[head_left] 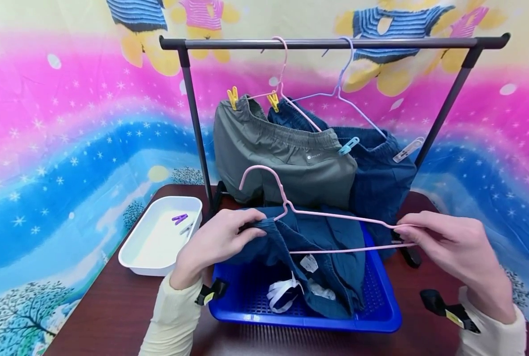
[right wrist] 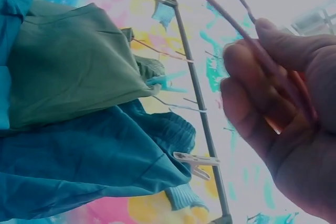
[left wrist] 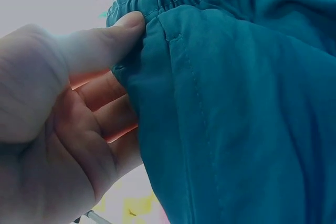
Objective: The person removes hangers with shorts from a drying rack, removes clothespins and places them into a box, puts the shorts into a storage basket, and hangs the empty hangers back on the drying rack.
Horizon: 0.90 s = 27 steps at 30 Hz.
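My left hand (head_left: 217, 240) pinches the elastic waistband of dark teal-blue shorts (head_left: 335, 230) between thumb and fingers. In the left wrist view the thumb lies on the gathered band of the shorts (left wrist: 226, 77). My right hand (head_left: 456, 249) grips the right end of a pink wire hanger (head_left: 335, 214), its hook pointing up. The hanger's left part goes into the waist opening, where the cloth hides its end. The lower part of the shorts hangs into a blue basket (head_left: 309, 321), with a white drawstring (head_left: 284, 292) and a label (head_left: 309, 263) showing.
Behind the basket stands a dark rack (head_left: 233, 44). Grey-green shorts (head_left: 286, 168) and blue shorts (head_left: 380, 183) hang from it on hangers with clothespins. To the left, a white tray (head_left: 148, 242) holds a purple clothespin (head_left: 180, 218) and a grey one (head_left: 186, 229).
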Each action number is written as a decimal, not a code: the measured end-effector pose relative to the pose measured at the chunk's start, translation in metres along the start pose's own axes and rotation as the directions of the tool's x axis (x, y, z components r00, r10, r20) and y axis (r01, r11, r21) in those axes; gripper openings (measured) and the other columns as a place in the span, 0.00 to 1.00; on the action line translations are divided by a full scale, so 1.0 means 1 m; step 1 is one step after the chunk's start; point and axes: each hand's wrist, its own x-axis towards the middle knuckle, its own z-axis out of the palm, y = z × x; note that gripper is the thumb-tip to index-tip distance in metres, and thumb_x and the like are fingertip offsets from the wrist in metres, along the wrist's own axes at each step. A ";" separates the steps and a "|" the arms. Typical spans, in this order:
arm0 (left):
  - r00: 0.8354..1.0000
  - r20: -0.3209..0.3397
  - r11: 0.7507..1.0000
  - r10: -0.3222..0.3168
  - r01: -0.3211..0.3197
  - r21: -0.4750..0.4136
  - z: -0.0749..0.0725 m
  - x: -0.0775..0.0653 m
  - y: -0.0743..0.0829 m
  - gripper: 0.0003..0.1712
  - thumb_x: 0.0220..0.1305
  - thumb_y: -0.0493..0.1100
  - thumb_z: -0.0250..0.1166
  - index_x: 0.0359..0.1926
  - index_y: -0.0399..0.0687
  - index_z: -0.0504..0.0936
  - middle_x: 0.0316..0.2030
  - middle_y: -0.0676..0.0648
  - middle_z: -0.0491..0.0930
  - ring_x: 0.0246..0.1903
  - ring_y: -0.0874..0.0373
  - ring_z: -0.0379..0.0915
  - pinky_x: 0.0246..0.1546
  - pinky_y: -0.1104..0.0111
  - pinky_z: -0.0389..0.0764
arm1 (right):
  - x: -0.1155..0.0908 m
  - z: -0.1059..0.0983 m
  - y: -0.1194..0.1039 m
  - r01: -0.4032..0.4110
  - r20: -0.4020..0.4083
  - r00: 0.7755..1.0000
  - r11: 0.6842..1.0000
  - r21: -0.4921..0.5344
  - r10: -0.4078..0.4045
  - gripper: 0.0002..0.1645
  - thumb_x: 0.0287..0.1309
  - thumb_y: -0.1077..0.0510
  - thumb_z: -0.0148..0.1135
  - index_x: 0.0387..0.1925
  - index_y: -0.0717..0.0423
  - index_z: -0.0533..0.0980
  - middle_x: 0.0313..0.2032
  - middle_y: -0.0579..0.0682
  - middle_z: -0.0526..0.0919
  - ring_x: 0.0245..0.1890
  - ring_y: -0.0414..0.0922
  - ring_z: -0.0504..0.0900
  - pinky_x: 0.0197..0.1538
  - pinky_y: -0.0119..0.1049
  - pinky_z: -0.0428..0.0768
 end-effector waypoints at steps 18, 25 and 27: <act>0.999 0.035 0.999 -0.023 0.024 -0.024 0.001 0.002 -0.004 0.08 0.66 0.44 0.65 0.45 0.56 0.81 0.27 0.59 0.74 0.24 0.65 0.68 0.29 0.73 0.71 | -0.007 -0.015 -0.003 -0.066 -0.127 0.989 0.994 0.091 0.078 0.10 0.53 0.66 0.71 0.35 0.72 0.83 0.32 0.43 0.88 0.29 0.27 0.85 0.38 0.15 0.77; 0.997 0.058 0.999 -0.047 0.048 -0.019 0.001 0.003 -0.004 0.08 0.65 0.44 0.65 0.46 0.57 0.81 0.28 0.59 0.76 0.25 0.66 0.69 0.30 0.73 0.74 | -0.012 -0.022 -0.006 -0.126 -0.153 0.979 0.989 0.079 0.137 0.08 0.52 0.72 0.68 0.35 0.74 0.82 0.32 0.41 0.87 0.29 0.27 0.85 0.31 0.15 0.75; 0.997 0.061 0.998 -0.049 0.051 -0.025 0.001 0.002 -0.005 0.09 0.65 0.44 0.66 0.46 0.57 0.81 0.29 0.58 0.78 0.26 0.66 0.69 0.31 0.73 0.75 | -0.014 -0.025 -0.006 -0.140 -0.159 0.976 0.988 0.065 0.149 0.07 0.52 0.73 0.68 0.35 0.74 0.82 0.32 0.40 0.87 0.29 0.27 0.85 0.35 0.14 0.76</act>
